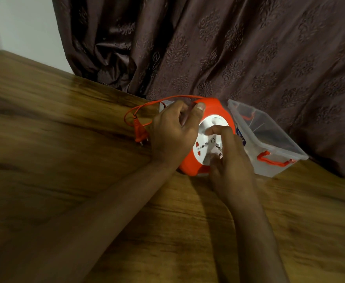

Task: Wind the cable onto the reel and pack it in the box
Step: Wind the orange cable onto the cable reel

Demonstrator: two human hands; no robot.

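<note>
Head camera: a person winds an orange cable reel [210,135] on a wooden table [65,139], with every other item placed in relation to that reel. The left hand [173,135] clasps the reel's left rim, thumb hooked over the orange top edge, steadying the housing. The right hand [228,158] rests on the reel's white socket face [206,139], fingers curled onto it as if turning the centre; whether they pinch a knob or merely press cannot be told through the blur.

A short length of orange cable [145,107] loops out from the top of the reel to its left, ending in a two-pin plug [140,133] lying on the table just left of the holding hand. Most of the cable appears already wound in.

Just right of the reel, against a brown patterned curtain [249,48], stands a clear plastic box [269,148] with orange handles, open and waiting.

The reel looks rigid, smooth-shelled and moderately weighty, best held by its rim with a full hand. The cable is thin and limp, likely to kink or snag unless guided, and the trailing plug may whip as the last loop draws in.
</note>
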